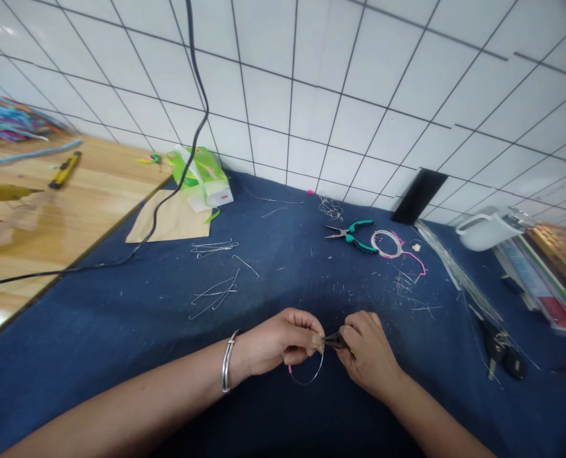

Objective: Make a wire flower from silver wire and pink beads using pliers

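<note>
My left hand (287, 340) pinches a thin silvery wire (314, 376) bent into a curve below the fingers, with a small pink piece at one end. My right hand (369, 348) is closed around a pair of pliers (333, 341). The dark jaws of these pliers meet the wire at my left fingertips; whether they clamp it cannot be made out. Bent wire pieces (216, 296) lie on the dark blue cloth (273, 286) beyond my left hand. Farther off rest teal-handled needle-nose pliers (352, 235) with their handles apart.
A round white ring (386, 243) with pink cord sits beside the teal pliers. Keys (496, 353), a bundle of straight wires (459, 270) and a white mug (490, 229) are on the right. A black cable (201, 127) crosses the left side, near a green packet (199, 175) and a yellow cutter (65, 170).
</note>
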A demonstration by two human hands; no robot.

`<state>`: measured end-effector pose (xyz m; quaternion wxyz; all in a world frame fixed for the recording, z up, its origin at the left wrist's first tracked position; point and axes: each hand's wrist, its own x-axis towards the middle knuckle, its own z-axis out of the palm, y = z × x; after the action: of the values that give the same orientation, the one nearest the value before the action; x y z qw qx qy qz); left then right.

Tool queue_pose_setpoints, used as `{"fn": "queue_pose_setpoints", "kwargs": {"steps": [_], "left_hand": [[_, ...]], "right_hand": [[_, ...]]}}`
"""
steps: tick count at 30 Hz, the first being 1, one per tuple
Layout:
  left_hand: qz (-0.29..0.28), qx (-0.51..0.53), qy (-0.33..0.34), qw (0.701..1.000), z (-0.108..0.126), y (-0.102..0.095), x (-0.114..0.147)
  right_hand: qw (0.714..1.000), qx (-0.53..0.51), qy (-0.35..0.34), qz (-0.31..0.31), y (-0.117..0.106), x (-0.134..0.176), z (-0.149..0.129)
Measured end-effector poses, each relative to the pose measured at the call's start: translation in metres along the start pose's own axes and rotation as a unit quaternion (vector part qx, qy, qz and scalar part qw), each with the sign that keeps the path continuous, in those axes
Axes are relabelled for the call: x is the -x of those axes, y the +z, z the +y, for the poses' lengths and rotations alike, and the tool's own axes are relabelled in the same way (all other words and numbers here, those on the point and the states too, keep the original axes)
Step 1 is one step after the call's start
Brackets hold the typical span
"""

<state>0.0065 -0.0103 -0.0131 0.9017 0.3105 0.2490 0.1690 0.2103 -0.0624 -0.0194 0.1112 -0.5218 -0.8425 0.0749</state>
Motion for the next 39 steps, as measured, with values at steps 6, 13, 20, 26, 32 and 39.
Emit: {"fn": "queue_pose_setpoints", "kwargs": {"steps": [6,13,20,26,32,39], "left_hand": [[-0.005,-0.006,0.014,1.000,0.000,0.001,0.001],[0.025,-0.020,0.042,0.999,0.004,0.005,0.003],[0.047,-0.064,0.081,0.994,0.001,0.006,0.001],[0.078,-0.124,0.103,0.984,0.002,0.008,0.002],[0.098,-0.158,0.115,0.976,0.003,0.012,0.004],[0.125,-0.225,0.113,0.960,0.004,0.017,0.006]], "right_hand": [[1.000,0.011,0.005,-0.005,0.000,0.000,0.001],[0.999,0.029,0.015,0.016,-0.002,-0.002,0.000],[0.996,0.063,0.052,0.021,-0.006,-0.002,-0.002],[0.996,0.066,0.052,0.031,-0.005,-0.001,-0.001],[0.996,0.068,0.048,0.026,-0.005,-0.001,-0.003],[0.996,0.072,0.045,0.022,-0.004,-0.001,-0.002]]}}
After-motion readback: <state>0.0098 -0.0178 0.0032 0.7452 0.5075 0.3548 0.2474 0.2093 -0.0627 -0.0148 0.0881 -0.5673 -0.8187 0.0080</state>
